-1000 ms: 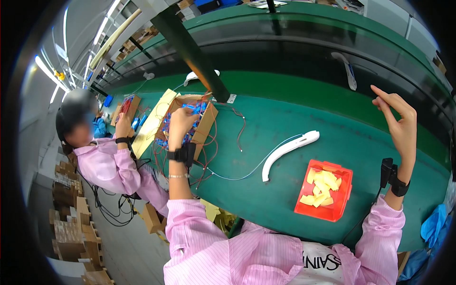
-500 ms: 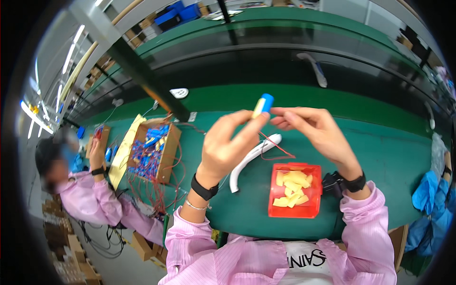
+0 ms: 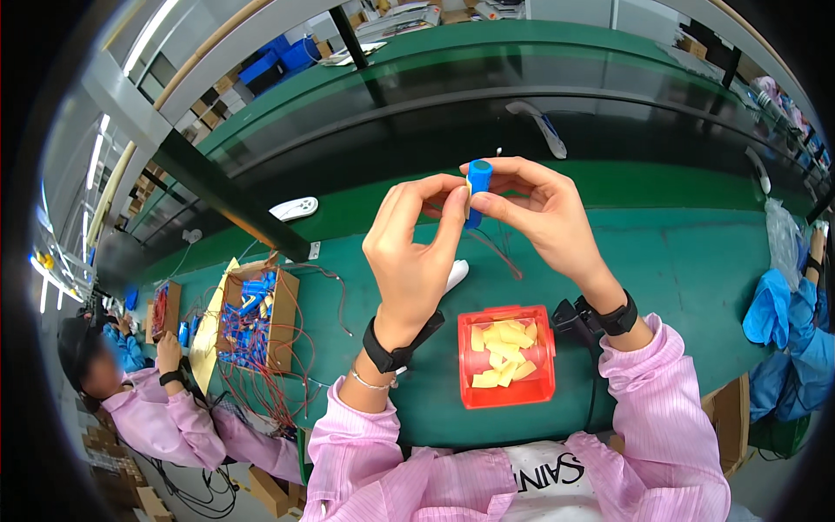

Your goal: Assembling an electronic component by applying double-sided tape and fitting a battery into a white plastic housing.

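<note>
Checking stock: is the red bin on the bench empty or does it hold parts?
Not empty. The red bin holds a loose pile of yellow pieces covering much of its floor, well below the rim.

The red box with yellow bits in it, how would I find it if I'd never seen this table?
Start at the long green table and look at its near edge, just in front of the person in pink. The red box sits there, below the right hand. Unlike the cardboard box of red wires further left, it is bright plastic filled with yellow pieces.

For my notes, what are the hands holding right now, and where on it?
A small blue cylinder, pinched along its sides between left hand and right hand.
</note>
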Demonstrator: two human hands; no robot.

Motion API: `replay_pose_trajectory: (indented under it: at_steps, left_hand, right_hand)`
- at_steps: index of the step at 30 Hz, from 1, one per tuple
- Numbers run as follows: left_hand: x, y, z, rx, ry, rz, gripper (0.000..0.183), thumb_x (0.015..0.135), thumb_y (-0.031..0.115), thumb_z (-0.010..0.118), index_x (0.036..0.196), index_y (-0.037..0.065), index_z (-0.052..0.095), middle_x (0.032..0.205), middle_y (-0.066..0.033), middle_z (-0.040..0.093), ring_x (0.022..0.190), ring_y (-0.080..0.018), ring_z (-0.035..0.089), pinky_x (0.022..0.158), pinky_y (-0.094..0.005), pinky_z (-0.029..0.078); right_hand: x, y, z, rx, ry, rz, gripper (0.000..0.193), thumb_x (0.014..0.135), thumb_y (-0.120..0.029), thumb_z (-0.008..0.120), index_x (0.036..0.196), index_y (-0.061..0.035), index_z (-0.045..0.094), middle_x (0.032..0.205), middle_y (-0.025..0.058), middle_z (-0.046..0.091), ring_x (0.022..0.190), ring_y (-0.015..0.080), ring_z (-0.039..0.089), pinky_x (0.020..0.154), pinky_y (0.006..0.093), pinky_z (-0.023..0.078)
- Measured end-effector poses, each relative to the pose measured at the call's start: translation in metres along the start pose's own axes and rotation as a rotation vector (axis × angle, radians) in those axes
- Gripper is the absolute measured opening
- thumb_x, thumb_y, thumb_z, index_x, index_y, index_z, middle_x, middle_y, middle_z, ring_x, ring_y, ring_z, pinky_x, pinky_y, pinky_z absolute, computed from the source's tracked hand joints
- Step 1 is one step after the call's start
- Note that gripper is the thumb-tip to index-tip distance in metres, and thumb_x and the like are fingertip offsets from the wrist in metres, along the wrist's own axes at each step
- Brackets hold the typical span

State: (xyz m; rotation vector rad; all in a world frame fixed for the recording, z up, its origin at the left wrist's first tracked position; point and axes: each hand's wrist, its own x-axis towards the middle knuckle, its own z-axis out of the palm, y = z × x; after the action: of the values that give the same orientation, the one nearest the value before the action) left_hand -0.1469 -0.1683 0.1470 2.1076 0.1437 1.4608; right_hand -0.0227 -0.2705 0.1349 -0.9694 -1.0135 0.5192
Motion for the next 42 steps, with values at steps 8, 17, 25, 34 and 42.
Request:
replay_pose_trajectory:
  at_steps: [8, 17, 25, 34, 42]
  left_hand:
    - [-0.003, 0.0, -0.004, -0.132, -0.018, -0.22, 0.01, 0.084, 0.002, 0.071, 0.092, -0.003, 0.07, 0.084, -0.0089, 0.071, 0.074, -0.0135, 0.066, 0.068, -0.0253, 0.053]
    - [-0.004, -0.001, -0.01, -0.154, -0.046, -0.247, 0.011, 0.084, 0.002, 0.071, 0.093, -0.004, 0.071, 0.084, -0.009, 0.072, 0.075, -0.0124, 0.067, 0.07, -0.0245, 0.053]
    - [-0.003, 0.005, -0.002, -0.05, -0.039, -0.216, 0.007, 0.081, -0.001, 0.069, 0.086, -0.005, 0.065, 0.078, -0.006, 0.067, 0.068, -0.0095, 0.062, 0.063, -0.0235, 0.05]
    - [-0.004, -0.001, -0.014, -0.488, -0.149, -0.607, 0.015, 0.094, 0.016, 0.059, 0.097, 0.001, 0.06, 0.084, -0.003, 0.062, 0.075, -0.0093, 0.055, 0.071, -0.0251, 0.044]
    - [-0.016, -0.003, -0.009, -0.61, 0.173, -0.369, 0.013, 0.097, 0.009, 0.046, 0.1, -0.001, 0.054, 0.112, -0.0178, 0.061, 0.103, -0.0218, 0.06, 0.092, -0.0333, 0.046]
  right_hand:
    - [-0.002, -0.004, 0.0, -0.253, 0.015, -0.126, 0.033, 0.085, -0.006, 0.072, 0.115, 0.0043, 0.066, 0.097, 0.0088, 0.065, 0.09, 0.0154, 0.067, 0.077, 0.0275, 0.057]
    - [-0.005, -0.009, 0.003, -0.454, 0.018, -0.251, 0.032, 0.084, -0.005, 0.071, 0.115, 0.0032, 0.067, 0.088, 0.0074, 0.062, 0.077, 0.014, 0.066, 0.068, 0.0262, 0.055]
    - [-0.007, -0.002, 0.003, -0.75, 0.019, -0.41, 0.035, 0.083, -0.005, 0.072, 0.117, -0.0004, 0.067, 0.083, 0.0067, 0.06, 0.071, 0.0132, 0.06, 0.06, 0.0279, 0.049]
    - [-0.003, 0.001, 0.005, -0.128, -0.05, -0.085, 0.033, 0.088, -0.004, 0.069, 0.12, 0.0049, 0.065, 0.095, 0.0065, 0.063, 0.088, 0.0116, 0.063, 0.079, 0.0266, 0.055]
    - [0.002, 0.0, 0.002, 0.327, 0.183, -0.03, 0.039, 0.097, -0.013, 0.059, 0.132, 0.003, 0.054, 0.114, 0.0138, 0.064, 0.101, 0.0209, 0.066, 0.087, 0.0386, 0.058]
